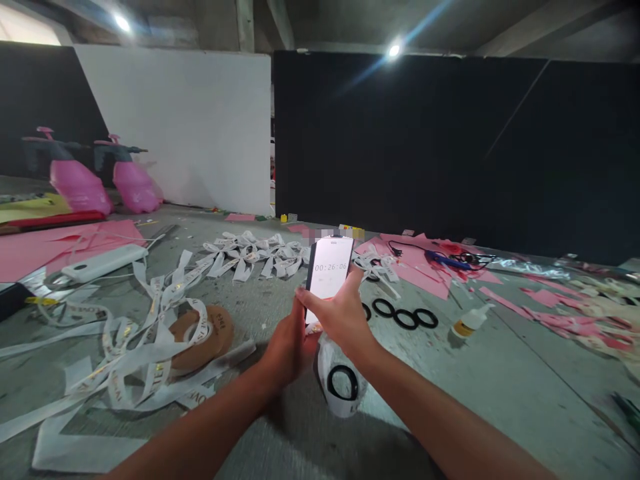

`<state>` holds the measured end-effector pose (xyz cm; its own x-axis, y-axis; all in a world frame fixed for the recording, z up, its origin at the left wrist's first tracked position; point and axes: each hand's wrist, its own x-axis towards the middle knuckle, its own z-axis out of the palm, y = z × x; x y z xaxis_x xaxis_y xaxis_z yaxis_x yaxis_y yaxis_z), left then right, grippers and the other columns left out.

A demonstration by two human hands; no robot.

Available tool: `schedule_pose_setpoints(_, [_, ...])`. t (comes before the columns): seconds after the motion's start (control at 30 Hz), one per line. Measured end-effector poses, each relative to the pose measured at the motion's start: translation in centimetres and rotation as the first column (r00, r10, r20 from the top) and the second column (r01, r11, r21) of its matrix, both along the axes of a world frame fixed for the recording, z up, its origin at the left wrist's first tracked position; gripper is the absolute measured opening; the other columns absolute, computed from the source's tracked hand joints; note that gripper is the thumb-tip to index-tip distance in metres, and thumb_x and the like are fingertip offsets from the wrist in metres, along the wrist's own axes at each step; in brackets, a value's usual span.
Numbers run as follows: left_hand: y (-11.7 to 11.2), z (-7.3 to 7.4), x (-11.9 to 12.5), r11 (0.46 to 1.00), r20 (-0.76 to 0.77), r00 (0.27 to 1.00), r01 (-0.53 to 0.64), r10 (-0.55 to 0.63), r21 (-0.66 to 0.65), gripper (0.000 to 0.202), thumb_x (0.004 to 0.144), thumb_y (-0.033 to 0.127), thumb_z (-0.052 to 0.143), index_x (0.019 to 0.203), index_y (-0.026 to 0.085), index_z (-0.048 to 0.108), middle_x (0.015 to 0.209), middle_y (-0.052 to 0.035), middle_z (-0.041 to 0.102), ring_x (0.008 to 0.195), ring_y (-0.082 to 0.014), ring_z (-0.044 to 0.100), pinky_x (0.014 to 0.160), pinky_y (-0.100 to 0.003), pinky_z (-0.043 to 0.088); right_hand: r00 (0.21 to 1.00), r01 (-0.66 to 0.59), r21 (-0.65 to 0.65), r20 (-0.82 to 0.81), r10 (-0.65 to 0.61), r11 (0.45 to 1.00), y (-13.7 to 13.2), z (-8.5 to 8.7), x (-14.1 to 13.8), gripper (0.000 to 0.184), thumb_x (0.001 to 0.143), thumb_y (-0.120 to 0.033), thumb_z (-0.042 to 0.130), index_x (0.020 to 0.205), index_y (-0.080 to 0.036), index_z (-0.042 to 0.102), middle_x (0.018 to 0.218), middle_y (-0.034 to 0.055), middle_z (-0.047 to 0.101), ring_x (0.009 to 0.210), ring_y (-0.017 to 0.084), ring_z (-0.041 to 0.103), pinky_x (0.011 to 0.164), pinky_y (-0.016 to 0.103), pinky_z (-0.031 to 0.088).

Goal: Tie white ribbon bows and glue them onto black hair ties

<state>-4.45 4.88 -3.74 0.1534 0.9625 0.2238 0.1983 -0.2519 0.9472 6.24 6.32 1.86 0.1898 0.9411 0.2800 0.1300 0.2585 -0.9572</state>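
A smartphone [329, 259] stands upright in front of me, its lit white screen reading 00:26:06. My left hand [289, 341] grips its lower left side. My right hand [346, 315] wraps the lower right edge, with the thumb laid across the bottom of the screen. Just below the hands, a white translucent bundle [338, 408] lies with a black ring [343, 383] on it. Several more black rings [406, 319] lie to the right of my right hand. Left of my left hand, printed white ribbon [150, 353] is tangled over a brown cardboard roll [220, 333].
Tied white ribbon bows [250, 253] lie behind the phone. A small glue bottle [470, 321] stands on the right, near pink sheets [420, 267] and a blue-handled tool [447, 260]. Two pink spray bottles [135, 183] and a white power strip [105, 262] are on the left.
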Motion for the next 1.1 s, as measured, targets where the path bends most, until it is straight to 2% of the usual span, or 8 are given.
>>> schedule_pose_setpoints(0.1, [0.0, -0.1, -0.1, 0.996, -0.185, 0.982, -0.01, 0.027, 0.09, 0.06, 0.078, 0.018, 0.057, 0.134, 0.014, 0.037, 0.111, -0.0119, 0.065, 0.095, -0.0276, 0.062, 0.088, -0.04, 0.046, 0.999, 0.027, 0.083, 0.043, -0.03, 0.996, 0.7, -0.4, 0.4, 0.074, 0.057, -0.037, 0.08, 0.118, -0.025, 0.04, 0.117, 0.0105, 0.055, 0.111, 0.03, 0.054, 0.09, 0.043, 0.048])
schedule_pose_setpoints(0.2, [-0.2, -0.1, -0.1, 0.99, -0.23, 0.972, -0.012, 0.044, 0.139, 0.058, 0.08, 0.018, 0.056, 0.135, 0.016, 0.037, 0.104, -0.0095, 0.065, 0.087, -0.0237, 0.062, 0.079, -0.035, 0.046, 0.965, 0.133, 0.169, 0.204, -0.167, 0.977, 2.5, -0.1, 2.2, 0.07, 0.059, -0.041, 0.077, 0.117, -0.024, 0.043, 0.114, 0.0105, 0.052, 0.112, 0.032, 0.049, 0.093, 0.047, 0.045])
schedule_pose_setpoints(0.33, [-0.7, 0.0, 0.0, 0.992, -0.247, 0.969, 0.01, 0.022, 0.127, 0.058, 0.084, 0.02, 0.056, 0.139, 0.023, 0.036, 0.102, -0.007, 0.065, 0.083, -0.021, 0.062, 0.078, -0.033, 0.045, 0.762, 0.355, 0.274, 0.469, -0.447, 0.894, 6.2, 0.5, 7.1, 0.078, 0.061, -0.039, 0.073, 0.127, -0.015, 0.041, 0.12, 0.0178, 0.048, 0.115, 0.037, 0.046, 0.095, 0.052, 0.041])
schedule_pose_setpoints(0.43, [-0.9, -0.2, 0.1, 0.995, -0.254, 0.967, 0.023, 0.003, 0.098, 0.057, 0.085, 0.022, 0.056, 0.139, 0.024, 0.038, 0.11, -0.0104, 0.065, 0.095, -0.0241, 0.063, 0.084, -0.036, 0.045, 0.605, 0.469, 0.173, 0.651, -0.458, 0.866, 8.3, 0.3, 11.5, 0.092, 0.061, -0.035, 0.071, 0.139, -0.008, 0.031, 0.126, 0.0239, 0.046, 0.109, 0.04, 0.053, 0.089, 0.051, 0.044])
schedule_pose_setpoints(0.57, [-0.7, -0.5, 0.2, 0.997, -0.293, 0.956, 0.043, -0.02, 0.071, 0.056, 0.086, 0.022, 0.054, 0.14, 0.022, 0.037, 0.113, -0.0126, 0.064, 0.098, -0.0246, 0.063, 0.084, -0.036, 0.046, 0.486, 0.626, 0.008, 0.778, -0.398, 0.78, 9.6, -0.7, 15.9, 0.092, 0.065, -0.045, 0.068, 0.139, -0.006, 0.03, 0.126, 0.0247, 0.05, 0.111, 0.04, 0.055, 0.088, 0.048, 0.046])
schedule_pose_setpoints(0.77, [-0.6, -0.5, 0.1, 0.997, -0.329, 0.943, 0.064, -0.042, 0.054, 0.055, 0.086, 0.024, 0.055, 0.138, 0.023, 0.037, 0.11, -0.0104, 0.064, 0.095, -0.0229, 0.063, 0.084, -0.036, 0.046, 0.437, 0.711, -0.043, 0.809, -0.393, 0.701, 10.2, -2.3, 18.7, 0.087, 0.068, -0.044, 0.069, 0.138, -0.009, 0.03, 0.126, 0.0232, 0.053, 0.114, 0.037, 0.057, 0.09, 0.044, 0.046])
schedule_pose_setpoints(0.87, [-0.6, -0.3, 0.0, 0.995, -0.346, 0.936, 0.088, -0.063, 0.056, 0.051, 0.087, 0.023, 0.053, 0.136, 0.023, 0.039, 0.103, -0.0081, 0.065, 0.085, -0.0209, 0.063, 0.078, -0.035, 0.045, 0.422, 0.737, -0.056, 0.816, -0.394, 0.673, 10.8, -2.9, 19.4, 0.086, 0.068, -0.044, 0.071, 0.137, -0.01, 0.03, 0.125, 0.0238, 0.053, 0.111, 0.036, 0.059, 0.088, 0.043, 0.047])
schedule_pose_setpoints(1.1, [-0.8, 0.1, -0.3, 0.985, -0.385, 0.915, 0.161, -0.125, 0.062, 0.043, 0.089, 0.026, 0.052, 0.131, 0.024, 0.042, 0.095, -0.005, 0.066, 0.079, -0.0198, 0.061, 0.075, -0.033, 0.044, 0.449, 0.76, -0.163, 0.831, -0.328, 0.629, 12.9, -3.2, 21.0, 0.079, 0.069, -0.035, 0.073, 0.131, 0.0, 0.039, 0.118, 0.0298, 0.058, 0.112, 0.041, 0.059, 0.087, 0.047, 0.048])
